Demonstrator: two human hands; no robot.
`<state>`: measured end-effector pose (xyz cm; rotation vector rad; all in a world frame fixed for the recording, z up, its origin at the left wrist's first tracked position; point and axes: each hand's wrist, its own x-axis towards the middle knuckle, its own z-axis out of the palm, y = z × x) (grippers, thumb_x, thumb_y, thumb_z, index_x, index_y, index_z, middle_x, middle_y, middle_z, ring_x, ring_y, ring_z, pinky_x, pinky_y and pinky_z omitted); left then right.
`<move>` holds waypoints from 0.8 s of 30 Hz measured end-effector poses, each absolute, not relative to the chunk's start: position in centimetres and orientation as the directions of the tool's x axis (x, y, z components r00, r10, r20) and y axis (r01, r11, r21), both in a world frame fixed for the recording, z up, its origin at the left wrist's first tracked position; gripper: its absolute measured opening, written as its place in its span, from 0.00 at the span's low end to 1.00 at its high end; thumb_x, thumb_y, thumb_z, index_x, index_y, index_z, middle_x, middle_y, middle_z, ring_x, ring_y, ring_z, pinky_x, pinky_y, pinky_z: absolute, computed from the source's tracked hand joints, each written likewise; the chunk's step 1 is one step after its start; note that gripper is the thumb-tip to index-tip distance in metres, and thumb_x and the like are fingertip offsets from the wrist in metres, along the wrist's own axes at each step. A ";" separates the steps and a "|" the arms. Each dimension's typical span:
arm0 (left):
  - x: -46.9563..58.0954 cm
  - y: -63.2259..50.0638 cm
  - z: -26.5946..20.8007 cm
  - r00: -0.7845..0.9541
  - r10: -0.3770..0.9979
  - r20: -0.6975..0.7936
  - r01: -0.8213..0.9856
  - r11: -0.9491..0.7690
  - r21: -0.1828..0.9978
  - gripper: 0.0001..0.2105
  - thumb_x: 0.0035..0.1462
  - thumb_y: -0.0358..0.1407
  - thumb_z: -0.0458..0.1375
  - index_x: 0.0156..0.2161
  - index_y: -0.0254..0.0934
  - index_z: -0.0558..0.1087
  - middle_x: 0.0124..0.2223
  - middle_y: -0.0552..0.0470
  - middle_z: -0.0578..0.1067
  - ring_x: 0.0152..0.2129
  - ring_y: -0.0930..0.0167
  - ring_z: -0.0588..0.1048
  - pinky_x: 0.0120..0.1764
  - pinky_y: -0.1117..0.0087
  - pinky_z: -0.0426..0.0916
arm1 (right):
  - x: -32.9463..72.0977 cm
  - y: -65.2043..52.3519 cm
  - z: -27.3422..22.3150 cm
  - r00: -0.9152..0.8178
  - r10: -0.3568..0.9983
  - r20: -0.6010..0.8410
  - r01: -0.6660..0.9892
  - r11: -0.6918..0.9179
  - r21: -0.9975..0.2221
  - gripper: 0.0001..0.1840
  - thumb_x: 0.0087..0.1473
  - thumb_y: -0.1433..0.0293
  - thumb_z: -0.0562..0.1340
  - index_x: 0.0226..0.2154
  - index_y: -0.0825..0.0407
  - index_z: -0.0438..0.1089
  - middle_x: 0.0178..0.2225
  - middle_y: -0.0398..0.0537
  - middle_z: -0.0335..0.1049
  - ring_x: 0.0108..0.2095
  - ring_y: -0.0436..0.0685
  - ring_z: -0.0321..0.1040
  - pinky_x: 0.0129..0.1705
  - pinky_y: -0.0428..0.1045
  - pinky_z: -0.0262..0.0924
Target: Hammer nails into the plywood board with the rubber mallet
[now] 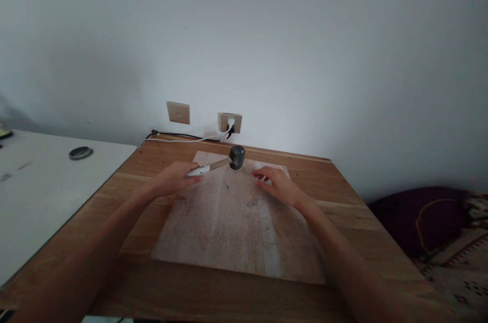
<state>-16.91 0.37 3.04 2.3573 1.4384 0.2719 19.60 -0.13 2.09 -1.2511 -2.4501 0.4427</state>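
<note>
My left hand (181, 178) is closed around the white-ended handle of a mallet (237, 158). The mallet's wooden shaft points right, and its black head hangs over the far part of a worn, whitish wooden board (229, 231). Right of the mallet, my right hand (276, 184) rests at the board's far right side, fingers curved and thumb apart from them. Reddish and white patches show between that thumb and the fingers; I cannot make out any held object there. A small metal nail or screw (227, 186) stands or leans on the board between my hands.
The board lies on a wooden table (343, 221) against a white wall. Cables (190, 138) run along the table's back edge to a wall socket (230, 122). Left is a white table (34, 191) with a round, dark-rimmed dish or lid (81, 153). Purple fabric (419, 221) lies at right.
</note>
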 end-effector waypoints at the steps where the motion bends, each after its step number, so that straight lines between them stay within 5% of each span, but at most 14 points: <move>1: -16.8 0.3 3.0 0.455 0.890 -0.025 0.820 -0.408 0.403 0.19 0.61 0.48 0.51 0.44 0.37 0.76 0.40 0.45 0.81 0.37 0.61 0.79 0.40 0.67 0.67 | 19.7 -0.7 2.2 -0.585 0.799 0.138 0.692 0.581 -0.430 0.13 0.62 0.73 0.61 0.48 0.54 0.77 0.44 0.55 0.78 0.40 0.57 0.76 0.46 0.52 0.69; 7: -16.3 -0.4 2.6 0.426 0.905 0.010 0.812 -0.387 0.436 0.19 0.61 0.48 0.50 0.44 0.36 0.76 0.38 0.45 0.81 0.34 0.61 0.79 0.39 0.67 0.67 | 18.9 -3.7 2.6 -0.740 0.673 -0.007 0.629 0.688 -0.361 0.15 0.59 0.78 0.63 0.48 0.52 0.76 0.47 0.54 0.75 0.48 0.60 0.72 0.52 0.54 0.65; 13: -17.4 -0.9 1.3 0.357 0.930 0.081 0.798 -0.349 0.492 0.20 0.60 0.50 0.52 0.44 0.38 0.78 0.39 0.46 0.81 0.35 0.61 0.79 0.41 0.67 0.68 | 18.3 -3.8 2.5 -0.712 0.699 -0.070 0.689 0.675 -0.263 0.11 0.58 0.79 0.63 0.42 0.53 0.76 0.41 0.53 0.74 0.41 0.58 0.72 0.45 0.51 0.64; 20: -18.6 -1.2 -0.1 0.238 0.963 0.122 0.773 -0.264 0.576 0.22 0.60 0.52 0.52 0.43 0.37 0.78 0.40 0.46 0.82 0.37 0.59 0.79 0.41 0.66 0.69 | 16.1 1.1 3.4 -0.606 0.774 0.184 0.641 0.612 -0.463 0.10 0.58 0.76 0.63 0.40 0.53 0.79 0.38 0.51 0.79 0.36 0.55 0.74 0.42 0.49 0.65; 24: -19.2 -1.2 -0.5 0.230 0.969 0.088 0.779 -0.238 0.581 0.22 0.60 0.53 0.52 0.43 0.37 0.79 0.40 0.46 0.82 0.37 0.59 0.79 0.41 0.66 0.69 | 13.0 4.8 2.7 -0.519 0.813 0.262 0.688 0.580 -0.436 0.09 0.59 0.76 0.64 0.41 0.54 0.79 0.39 0.52 0.81 0.39 0.57 0.77 0.46 0.50 0.66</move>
